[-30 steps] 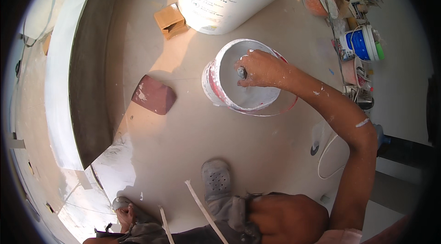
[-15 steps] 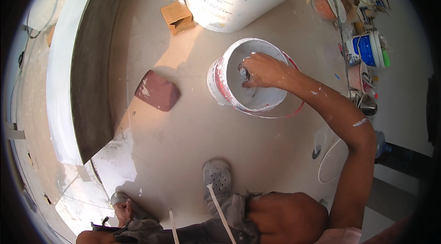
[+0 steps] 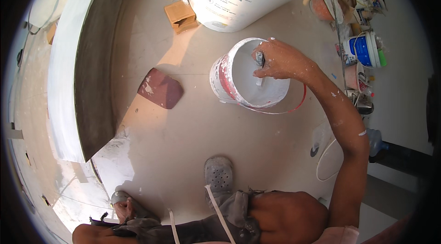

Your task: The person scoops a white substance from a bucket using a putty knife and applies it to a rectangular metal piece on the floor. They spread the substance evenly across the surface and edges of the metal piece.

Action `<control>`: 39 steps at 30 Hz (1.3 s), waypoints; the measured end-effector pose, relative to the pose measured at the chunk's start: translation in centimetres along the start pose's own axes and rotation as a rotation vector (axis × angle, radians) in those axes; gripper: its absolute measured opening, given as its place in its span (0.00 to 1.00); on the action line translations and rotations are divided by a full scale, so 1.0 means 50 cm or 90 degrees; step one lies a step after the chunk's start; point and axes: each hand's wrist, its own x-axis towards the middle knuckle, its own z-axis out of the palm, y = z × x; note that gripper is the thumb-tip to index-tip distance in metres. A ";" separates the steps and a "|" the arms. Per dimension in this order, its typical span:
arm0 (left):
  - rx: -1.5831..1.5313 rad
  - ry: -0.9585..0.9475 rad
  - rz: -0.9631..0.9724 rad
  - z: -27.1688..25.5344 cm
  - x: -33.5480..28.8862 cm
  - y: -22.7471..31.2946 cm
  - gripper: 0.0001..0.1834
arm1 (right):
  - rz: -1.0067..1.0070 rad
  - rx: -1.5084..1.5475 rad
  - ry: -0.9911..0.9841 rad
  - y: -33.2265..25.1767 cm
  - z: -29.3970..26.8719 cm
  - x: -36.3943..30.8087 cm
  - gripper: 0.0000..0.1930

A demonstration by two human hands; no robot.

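Over floor (image 3: pixel 193 133) short of its right edge, gripped tool (image 3: pixel 260 59) in right hand (image 3: pixel 285 60), best moved smoothly within bucket (image 3: pixel 219 81), with left hand unseen.

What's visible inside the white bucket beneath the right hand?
Inside the bucket, a pale grey-white surface shows; whether that's filling or bare bottom isn't clear. The right hand, gripping a grey-ended tool, covers the upper-right part, hiding whatever lies behind it.
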 end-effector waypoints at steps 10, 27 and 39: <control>-0.029 -0.004 -0.008 0.004 0.002 0.004 0.27 | -0.029 -0.050 0.015 0.025 0.058 0.005 0.18; -0.053 0.003 -0.022 0.010 -0.012 0.009 0.27 | 0.016 -0.003 -0.046 0.019 0.098 0.036 0.20; -0.064 0.000 -0.038 0.006 -0.004 0.028 0.27 | 0.115 0.009 -0.001 -0.043 -0.031 -0.026 0.19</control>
